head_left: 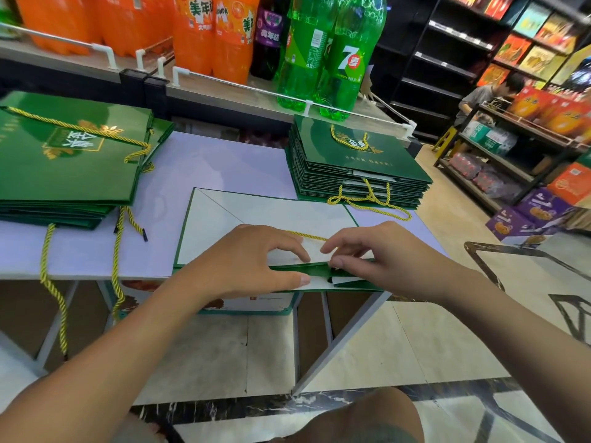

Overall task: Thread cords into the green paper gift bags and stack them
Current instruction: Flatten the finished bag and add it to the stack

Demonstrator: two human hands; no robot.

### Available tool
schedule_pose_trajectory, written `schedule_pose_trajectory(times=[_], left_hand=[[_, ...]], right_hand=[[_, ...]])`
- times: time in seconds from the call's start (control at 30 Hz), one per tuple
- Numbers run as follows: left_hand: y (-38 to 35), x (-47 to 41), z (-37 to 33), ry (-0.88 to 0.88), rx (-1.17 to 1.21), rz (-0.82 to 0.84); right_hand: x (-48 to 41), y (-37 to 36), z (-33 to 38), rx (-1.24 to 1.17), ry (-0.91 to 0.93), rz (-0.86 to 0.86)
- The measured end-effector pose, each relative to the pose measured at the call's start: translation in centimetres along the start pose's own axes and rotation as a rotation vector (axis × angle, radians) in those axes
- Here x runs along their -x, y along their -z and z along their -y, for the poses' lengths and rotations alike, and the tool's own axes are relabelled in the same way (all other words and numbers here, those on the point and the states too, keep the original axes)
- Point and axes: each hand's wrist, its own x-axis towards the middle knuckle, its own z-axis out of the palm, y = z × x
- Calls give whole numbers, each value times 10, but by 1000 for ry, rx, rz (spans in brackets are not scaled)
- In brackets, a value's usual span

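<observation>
**Threading step, one bag.** The bag (256, 212) lies flat at the near edge of the table (224, 161), white inner panel up, its green rim toward the person. A yellow cord (307, 235) crosses the panel between the two hands. The left hand (252, 260) pinches the rim, fingers on the white panel and thumb on the flap below, holding the mouth slightly parted. The right hand (383, 254) closes finger and thumb narrowly on the cord's end at a dark hole in the rim; whether the tip has entered the hole cannot be told. Judged stage: cord being fed through the rim, with this bag not yet stacked. The next move likely calls for a firm hold on the rim while the tip is pushed through and drawn out inside. Outward: left stack (64, 161), cords hanging over the table edge; right stack (358, 161), corded bag on top; bottles (319, 52) on the shelf (224, 91) behind
</observation>
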Motion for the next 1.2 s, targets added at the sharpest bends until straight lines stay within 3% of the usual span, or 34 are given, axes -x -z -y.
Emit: schedule_pose_trajectory(times=[0.13, 0.27, 0.33, 0.5, 0.73, 1.2], left_hand=[[2, 0, -1, 13, 38, -17], [1, 0, 0, 15, 79, -24], [0, 0, 1, 22, 79, -24], [-1, -2, 1, 14, 75, -23], [-3, -3, 4, -1, 42, -25], [-4, -4, 6, -9, 43, -27]], right_hand=[[12, -4, 6, 160, 51, -123], [32, -24, 24, -83, -65, -518], [41, -46, 31, -173, -199, -590], [41, -85, 41, -450, -505, -649], [23, -99, 53, -809, -581, -714], [26, -91, 50, -857, -619, -609]])
